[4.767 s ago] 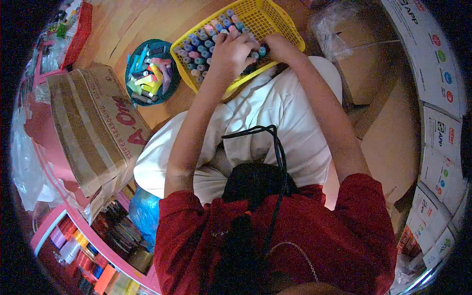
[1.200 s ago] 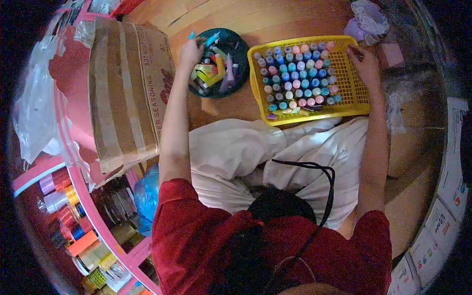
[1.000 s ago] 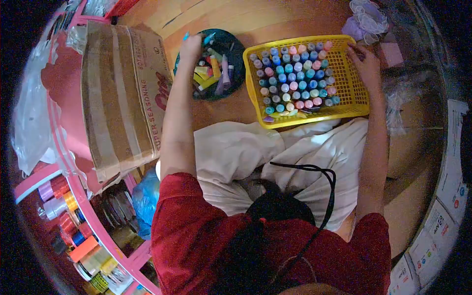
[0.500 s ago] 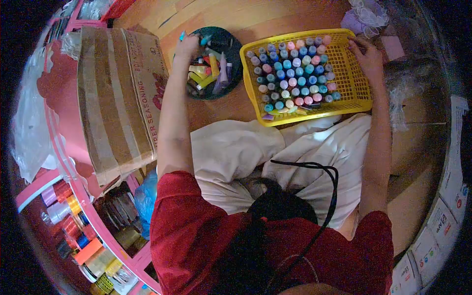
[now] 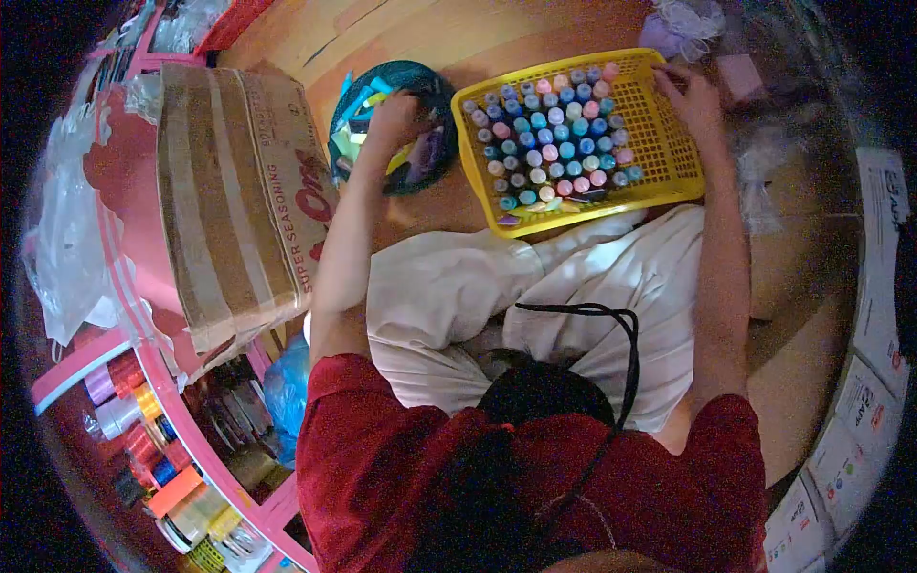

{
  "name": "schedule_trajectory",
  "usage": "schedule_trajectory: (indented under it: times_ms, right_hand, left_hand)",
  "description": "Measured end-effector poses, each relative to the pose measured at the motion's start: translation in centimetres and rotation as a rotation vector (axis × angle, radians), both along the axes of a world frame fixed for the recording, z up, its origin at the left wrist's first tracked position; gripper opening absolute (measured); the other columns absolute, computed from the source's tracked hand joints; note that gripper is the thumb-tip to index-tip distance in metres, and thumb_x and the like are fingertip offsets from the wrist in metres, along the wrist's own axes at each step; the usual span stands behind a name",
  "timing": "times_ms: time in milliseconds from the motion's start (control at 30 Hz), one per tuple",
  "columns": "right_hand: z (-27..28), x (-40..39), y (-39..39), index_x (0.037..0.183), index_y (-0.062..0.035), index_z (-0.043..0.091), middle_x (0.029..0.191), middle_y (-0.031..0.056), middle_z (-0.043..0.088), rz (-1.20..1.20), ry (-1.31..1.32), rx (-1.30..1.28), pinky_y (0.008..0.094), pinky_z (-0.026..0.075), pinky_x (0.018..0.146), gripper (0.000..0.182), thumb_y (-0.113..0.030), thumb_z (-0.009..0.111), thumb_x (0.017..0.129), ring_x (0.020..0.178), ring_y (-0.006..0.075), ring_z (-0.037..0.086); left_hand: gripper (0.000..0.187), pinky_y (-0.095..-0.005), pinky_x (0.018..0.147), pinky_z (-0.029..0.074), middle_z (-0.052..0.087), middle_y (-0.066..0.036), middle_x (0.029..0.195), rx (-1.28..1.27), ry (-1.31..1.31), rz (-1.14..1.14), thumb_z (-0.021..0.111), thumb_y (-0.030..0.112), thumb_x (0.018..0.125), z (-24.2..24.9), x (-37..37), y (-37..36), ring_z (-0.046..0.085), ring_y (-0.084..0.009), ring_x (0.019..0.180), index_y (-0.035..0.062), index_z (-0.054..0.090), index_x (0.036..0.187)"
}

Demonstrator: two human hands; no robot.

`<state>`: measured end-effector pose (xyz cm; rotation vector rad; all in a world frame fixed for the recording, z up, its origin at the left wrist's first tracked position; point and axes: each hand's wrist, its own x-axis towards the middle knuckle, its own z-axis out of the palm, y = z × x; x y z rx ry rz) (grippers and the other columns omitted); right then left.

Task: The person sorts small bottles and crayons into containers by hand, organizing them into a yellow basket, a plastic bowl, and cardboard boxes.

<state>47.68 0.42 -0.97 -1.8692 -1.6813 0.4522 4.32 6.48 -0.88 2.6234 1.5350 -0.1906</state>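
Observation:
My left hand (image 5: 396,119) reaches down into a dark round basket (image 5: 444,86) of colourful tubes and slim pieces. Its fingers point away from the camera and are partly hidden, so what they hold, if anything, cannot be made out. Beside it on the floor stands a yellow plastic basket (image 5: 683,191) with several rows of upright small bottles (image 5: 549,153) with pink, blue, teal and purple tops. My right hand (image 5: 693,100) grips the far right corner of its rim with bent fingers. A few small pieces lie along the near edge inside.
A taped cardboard box (image 5: 234,201) stands at left, beside a pink shelf (image 5: 205,439) with ribbon spools (image 5: 143,444). A blue plastic bag (image 5: 287,396) lies by the shelf. Purple yarn (image 5: 683,33) is at far right; white boxes (image 5: 841,430) line the right side.
My left hand has moved from the round basket's far left edge to above its middle, nearer me. Tubes at its left side now show. The right hand stays at the yellow rim.

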Motion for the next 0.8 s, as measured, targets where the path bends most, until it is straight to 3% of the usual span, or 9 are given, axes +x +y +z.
schedule_trajectory:
  times_ms: [33, 67, 167, 233, 400, 467, 600, 767, 800]
  right_hand:
    - [-0.1, 0.1, 0.0, 0.103, -0.0087, 0.062, 0.089, 0.0136, 0.064, 0.009, -0.001, 0.017, 0.0321, 0.047, 0.073, 0.032, -0.032, 0.057, 0.082, 0.08, 0.0238, 0.062]
    - [-0.1, 0.3, 0.1, 0.104, -0.0085, 0.062, 0.089, 0.013, 0.064, 0.016, 0.0, 0.033, 0.0317, 0.047, 0.072, 0.033, -0.032, 0.057, 0.082, 0.08, 0.0224, 0.063]
    - [0.6, 0.0, 0.0, 0.104, -0.0073, 0.061, 0.088, 0.0113, 0.065, -0.012, 0.114, -0.041, 0.0296, 0.048, 0.071, 0.032, -0.031, 0.057, 0.082, 0.077, 0.0172, 0.063]
    - [3.4, -1.7, -1.0, 0.105, -0.0065, 0.061, 0.087, 0.0102, 0.065, -0.042, 0.221, -0.054, 0.0279, 0.048, 0.07, 0.031, -0.028, 0.056, 0.083, 0.075, 0.0147, 0.062]
    - [1.4, -2.5, 0.0, 0.11, -0.0085, 0.058, 0.092, 0.0082, 0.063, 0.236, 0.323, 0.135, 0.0272, 0.046, 0.074, 0.036, -0.028, 0.06, 0.08, 0.083, 0.0134, 0.06]
    - [4.8, -4.5, -1.6, 0.109, -0.0087, 0.058, 0.093, 0.0086, 0.063, 0.38, 0.375, 0.14, 0.0289, 0.045, 0.075, 0.037, -0.028, 0.062, 0.078, 0.086, 0.0151, 0.059]
    - [6.7, -7.2, -2.8, 0.107, -0.0077, 0.058, 0.089, 0.0102, 0.061, 0.516, 0.264, 0.445, 0.0325, 0.045, 0.076, 0.037, -0.026, 0.065, 0.075, 0.083, 0.021, 0.058]
    - [3.7, -3.7, -1.7, 0.096, -0.0053, 0.061, 0.09, 0.0126, 0.061, 0.304, 0.091, 0.275, 0.0355, 0.046, 0.075, 0.031, -0.024, 0.066, 0.072, 0.084, 0.0278, 0.058]
    - [2.3, -2.6, -1.0, 0.095, -0.005, 0.061, 0.091, 0.0131, 0.061, 0.279, 0.03, 0.269, 0.0357, 0.046, 0.075, 0.03, -0.024, 0.066, 0.072, 0.084, 0.0283, 0.058]
  left_hand:
    - [0.035, -0.0429, 0.064, 0.047, 0.062, -0.015, 0.076, -0.155, -0.036, 0.073, 0.063, 0.039, 0.071, 0.3, 0.2, 0.2, 0.059, -0.0335, 0.072, 0.0045, 0.063, 0.076]
    - [0.03, -0.0394, 0.06, 0.048, 0.062, -0.014, 0.068, -0.066, 0.002, 0.076, 0.064, 0.032, 0.073, 0.1, 0.3, 0.2, 0.061, -0.0297, 0.064, 0.0033, 0.062, 0.08]
    - [0.024, -0.0347, 0.057, 0.049, 0.061, -0.014, 0.067, -0.459, -0.431, 0.373, 0.064, 0.023, 0.076, 3.0, 0.5, -0.2, 0.062, -0.0194, 0.065, -0.0001, 0.062, 0.081]
    - [0.019, -0.0264, 0.062, 0.049, 0.063, -0.008, 0.073, -0.457, -0.782, 0.43, 0.062, 0.014, 0.078, 2.5, -0.3, 0.7, 0.061, -0.0106, 0.071, -0.003, 0.06, 0.086]
    - [0.022, -0.0228, 0.073, 0.047, 0.063, -0.006, 0.086, -0.323, -0.952, 0.158, 0.062, 0.007, 0.077, 12.3, 6.9, -3.1, 0.06, -0.011, 0.079, -0.0012, 0.057, 0.097]
    - [0.024, -0.0237, 0.076, 0.046, 0.063, -0.007, 0.088, -0.371, -1.029, 0.125, 0.064, 0.007, 0.076, 14.5, 10.9, -4.1, 0.059, -0.0116, 0.081, -0.0003, 0.057, 0.097]
    - [0.028, -0.0249, 0.077, 0.046, 0.063, -0.007, 0.088, -0.263, -1.024, -0.221, 0.067, 0.011, 0.073, 14.3, 17.6, -3.9, 0.059, -0.0133, 0.083, 0.001, 0.057, 0.098]
    - [0.03, -0.0282, 0.078, 0.046, 0.063, -0.009, 0.088, -0.067, -0.879, -0.289, 0.068, 0.02, 0.073, 12.4, 22.1, -3.9, 0.06, -0.018, 0.085, 0.0033, 0.058, 0.096]
    - [0.029, -0.0328, 0.077, 0.046, 0.063, -0.012, 0.089, -0.013, -0.893, -0.268, 0.066, 0.024, 0.075, 11.5, 22.5, -4.4, 0.06, -0.0252, 0.084, 0.0037, 0.059, 0.095]
